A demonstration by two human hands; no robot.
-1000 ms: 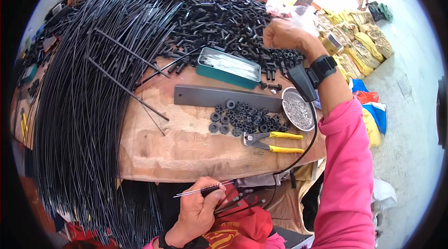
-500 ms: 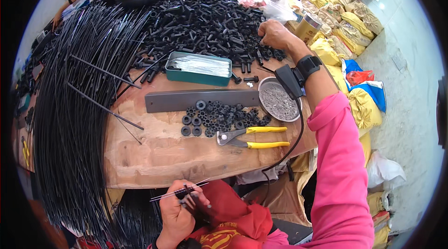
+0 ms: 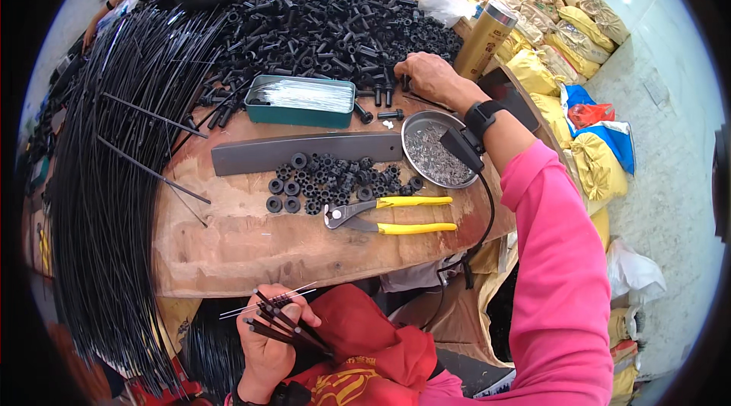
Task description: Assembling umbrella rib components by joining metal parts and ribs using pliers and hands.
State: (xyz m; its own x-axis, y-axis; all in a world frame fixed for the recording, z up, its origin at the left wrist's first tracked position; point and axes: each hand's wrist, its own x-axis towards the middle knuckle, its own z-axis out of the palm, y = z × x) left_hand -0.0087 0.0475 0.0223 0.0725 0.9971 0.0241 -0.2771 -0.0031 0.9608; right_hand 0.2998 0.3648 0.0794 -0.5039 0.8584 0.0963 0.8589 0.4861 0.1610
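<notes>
My left hand [image 3: 266, 337] is closed low in front, below the near table edge. It grips several black rods [image 3: 278, 326] fanned out, with thin silvery wires [image 3: 255, 305] crossing them. My right hand [image 3: 430, 75] is at the near right edge of a big heap of black plastic bolt-like parts [image 3: 335, 25]. Its fingers are curled together, and whatever they hold is hidden. Close by lies a round metal dish [image 3: 407, 136] with small grey bits in it. A green tin [image 3: 297, 117] of thin silvery wires stands left of that hand.
Yellow-handled pliers [image 3: 415, 229] lie beside small black rings [image 3: 324, 181] and a grey bar [image 3: 304, 153]. Long black strands [image 3: 99, 200] cover the left side. A gold flask [image 3: 485, 41] stands at right, near yellow sacks [image 3: 598, 170]. Other people's hands are at the far side.
My right hand has drawn nearer to me along the heap's edge. My left hand has turned, and the black rods in it show more. The whole view has shifted slightly.
</notes>
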